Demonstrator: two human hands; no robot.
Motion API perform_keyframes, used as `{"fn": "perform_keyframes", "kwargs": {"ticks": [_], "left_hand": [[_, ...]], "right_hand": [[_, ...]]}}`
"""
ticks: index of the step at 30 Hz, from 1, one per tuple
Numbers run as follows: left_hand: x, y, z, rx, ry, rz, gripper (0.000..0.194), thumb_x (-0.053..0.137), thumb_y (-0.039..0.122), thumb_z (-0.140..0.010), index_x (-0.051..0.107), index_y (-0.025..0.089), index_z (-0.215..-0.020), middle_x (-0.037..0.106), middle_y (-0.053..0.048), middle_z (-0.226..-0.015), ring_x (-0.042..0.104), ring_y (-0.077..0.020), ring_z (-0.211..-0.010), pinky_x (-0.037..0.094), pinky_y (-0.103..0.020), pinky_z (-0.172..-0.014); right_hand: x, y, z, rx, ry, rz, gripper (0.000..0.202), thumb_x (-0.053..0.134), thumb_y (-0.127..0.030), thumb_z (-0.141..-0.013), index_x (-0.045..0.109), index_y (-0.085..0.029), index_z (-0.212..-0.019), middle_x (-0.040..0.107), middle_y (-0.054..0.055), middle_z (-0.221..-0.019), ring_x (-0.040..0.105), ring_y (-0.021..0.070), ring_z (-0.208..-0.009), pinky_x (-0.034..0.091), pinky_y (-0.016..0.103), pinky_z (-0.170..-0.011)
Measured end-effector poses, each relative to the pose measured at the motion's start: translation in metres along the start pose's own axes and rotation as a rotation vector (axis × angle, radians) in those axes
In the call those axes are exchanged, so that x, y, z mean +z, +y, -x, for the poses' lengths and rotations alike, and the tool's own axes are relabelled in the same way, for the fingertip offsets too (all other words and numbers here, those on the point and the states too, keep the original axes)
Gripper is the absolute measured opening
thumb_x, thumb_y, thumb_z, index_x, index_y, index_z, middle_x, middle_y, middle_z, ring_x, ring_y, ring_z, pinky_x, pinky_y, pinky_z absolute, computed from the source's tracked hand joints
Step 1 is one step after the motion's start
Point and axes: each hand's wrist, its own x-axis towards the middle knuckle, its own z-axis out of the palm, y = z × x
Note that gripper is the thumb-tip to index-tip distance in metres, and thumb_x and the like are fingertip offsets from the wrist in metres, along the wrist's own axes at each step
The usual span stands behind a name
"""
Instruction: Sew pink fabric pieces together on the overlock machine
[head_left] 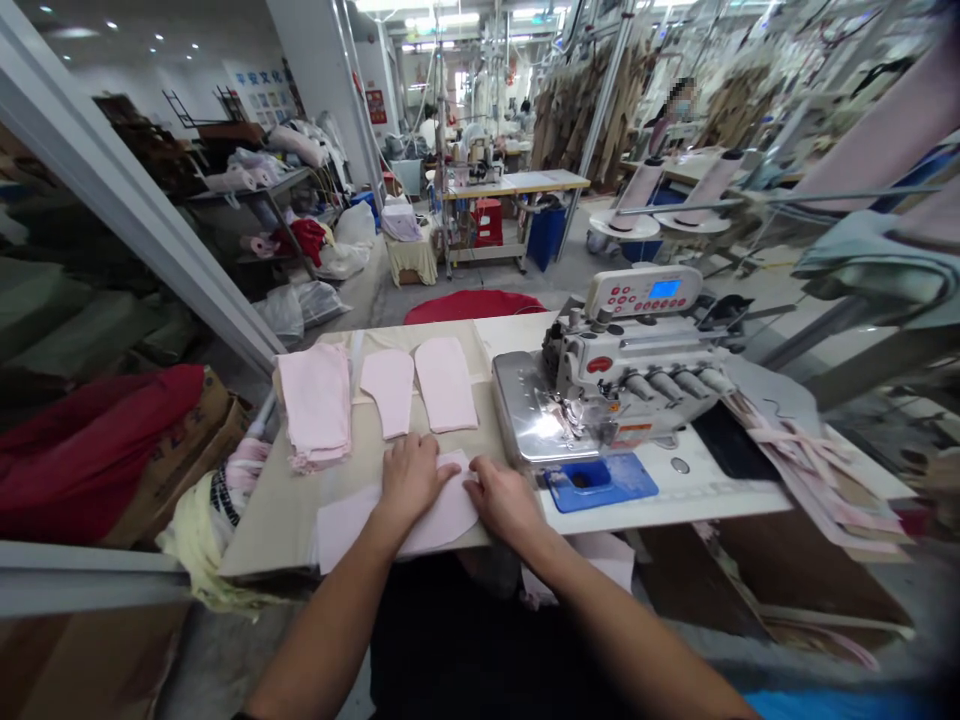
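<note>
A pale pink cloth piece (349,525) lies along the front edge of the table, partly under my left forearm. My left hand (412,475) rests on it with the fingers bent and the thumb stretched to the right. At the cloth's right end, my right hand (502,495) has its thumb and fingers pinched on the edge. Behind my hands lie two cut pink pieces, a narrower one (391,390) and a wider one (446,385). A folded pink stack (316,405) sits at the left. To the right stands a white overlock sewing machine (637,360) with a metal plate.
A blue pad (600,483) lies in front of the machine. Pink strips (825,460) and a dark tray are at the right. Thread cones (641,190) stand behind the machine. Cartons and red cloth (97,450) are at the left. A person sits far back.
</note>
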Motion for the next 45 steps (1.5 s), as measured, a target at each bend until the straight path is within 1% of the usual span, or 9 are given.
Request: {"fn": "perform_keyframes", "kwargs": {"ticks": [4,8,11,15,21,28,32,37,45], "left_hand": [[0.007,0.003,-0.010,-0.020,0.037,0.173,0.026,0.063,0.041,-0.089,0.064,0.016,-0.081,0.066,-0.015,-0.093,0.059,-0.0308,-0.099,0.040,-0.043,-0.088],[-0.001,-0.006,-0.009,0.063,-0.042,0.331,0.031,0.061,0.042,-0.089,0.056,0.019,-0.069,0.065,-0.004,-0.071,0.060,-0.0183,-0.071,0.045,-0.031,-0.069],[-0.016,-0.014,-0.006,0.147,-0.071,0.604,0.031,0.066,0.043,-0.085,0.051,0.019,-0.071,0.068,-0.002,-0.077,0.063,-0.0144,-0.071,0.048,-0.026,-0.065],[-0.029,-0.013,-0.008,0.168,-0.026,1.044,0.028,0.079,0.038,-0.076,0.060,0.017,-0.082,0.070,-0.003,-0.083,0.065,-0.0147,-0.075,0.052,-0.026,-0.069],[-0.031,0.033,-0.028,0.164,0.012,0.958,0.024,0.077,0.039,-0.079,0.070,0.017,-0.086,0.074,-0.004,-0.082,0.068,-0.0169,-0.075,0.054,-0.027,-0.070],[-0.025,0.111,-0.058,0.522,0.042,0.569,0.014,0.064,0.033,-0.090,0.073,0.023,-0.091,0.075,-0.003,-0.089,0.068,-0.0187,-0.082,0.053,-0.030,-0.076],[-0.013,0.141,-0.066,0.584,0.171,0.284,0.012,0.060,0.027,-0.092,0.070,0.022,-0.095,0.069,-0.007,-0.096,0.065,-0.0216,-0.093,0.049,-0.033,-0.083],[-0.002,0.152,-0.054,0.462,0.289,0.177,0.014,0.055,0.027,-0.095,0.065,0.022,-0.087,0.066,-0.006,-0.086,0.062,-0.0220,-0.084,0.046,-0.034,-0.077],[-0.008,0.146,-0.036,0.716,0.125,0.484,0.012,0.057,0.024,-0.093,0.068,0.023,-0.097,0.071,-0.007,-0.097,0.064,-0.0220,-0.095,0.050,-0.038,-0.087]], "right_hand": [[-0.006,0.001,0.001,0.006,-0.037,-0.010,0.027,0.063,-0.034,-0.094,0.061,-0.023,-0.118,0.072,0.010,-0.110,0.068,0.0238,-0.097,0.044,0.029,-0.080],[-0.007,0.004,0.008,-0.029,0.063,-0.152,0.038,0.070,-0.031,-0.088,0.061,-0.022,-0.124,0.070,0.011,-0.115,0.066,0.0239,-0.098,0.046,0.032,-0.084],[-0.006,0.006,0.015,-0.088,0.108,-0.520,0.042,0.074,-0.023,-0.081,0.064,-0.021,-0.122,0.071,0.005,-0.106,0.064,0.0190,-0.090,0.047,0.028,-0.080],[-0.003,0.009,0.022,-0.060,-0.068,-1.117,0.022,0.077,-0.036,-0.077,0.069,-0.016,-0.082,0.065,-0.002,-0.071,0.056,0.0130,-0.063,0.043,0.024,-0.059],[-0.018,0.028,0.041,0.061,0.053,-1.456,0.039,0.081,-0.052,-0.073,0.064,-0.017,-0.077,0.060,-0.004,-0.063,0.051,0.0105,-0.052,0.042,0.022,-0.049],[-0.035,0.066,0.059,0.236,0.394,-1.548,0.037,0.082,-0.051,-0.073,0.066,-0.017,-0.073,0.060,-0.003,-0.060,0.050,0.0107,-0.048,0.041,0.022,-0.044],[-0.031,0.077,0.052,0.266,0.418,-1.686,0.039,0.082,-0.052,-0.072,0.069,-0.015,-0.076,0.062,-0.002,-0.060,0.049,0.0106,-0.047,0.038,0.022,-0.041],[-0.027,0.074,0.048,0.207,0.354,-1.765,0.040,0.086,-0.047,-0.069,0.074,-0.012,-0.086,0.070,0.004,-0.071,0.061,0.0164,-0.062,0.051,0.029,-0.059],[-0.008,0.064,0.056,0.257,0.286,-1.724,0.053,0.090,-0.048,-0.064,0.069,-0.018,-0.102,0.070,0.003,-0.071,0.061,0.0177,-0.055,0.048,0.028,-0.046]]}}
